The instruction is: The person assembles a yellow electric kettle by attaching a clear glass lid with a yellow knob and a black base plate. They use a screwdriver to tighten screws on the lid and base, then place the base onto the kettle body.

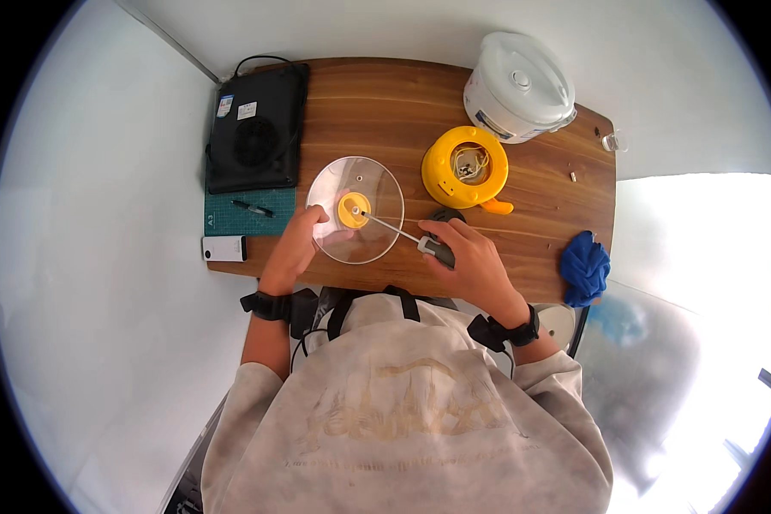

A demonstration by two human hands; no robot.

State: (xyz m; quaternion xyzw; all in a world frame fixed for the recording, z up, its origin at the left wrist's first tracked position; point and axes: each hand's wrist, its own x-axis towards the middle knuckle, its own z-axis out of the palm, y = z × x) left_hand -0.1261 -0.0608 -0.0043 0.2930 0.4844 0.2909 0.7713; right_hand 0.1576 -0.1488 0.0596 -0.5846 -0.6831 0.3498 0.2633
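clear lid between left fingers

Illumination is bright and diffuse. The strongest light appears at right, where the glossy surface grades into clipped white. Shadows on the wood-grain tabletop are soft. The screwdriver shows no evident motion blur. Fisheye distortion bows the tabletop's edges; black, blue-fringed vignetting borders the view.
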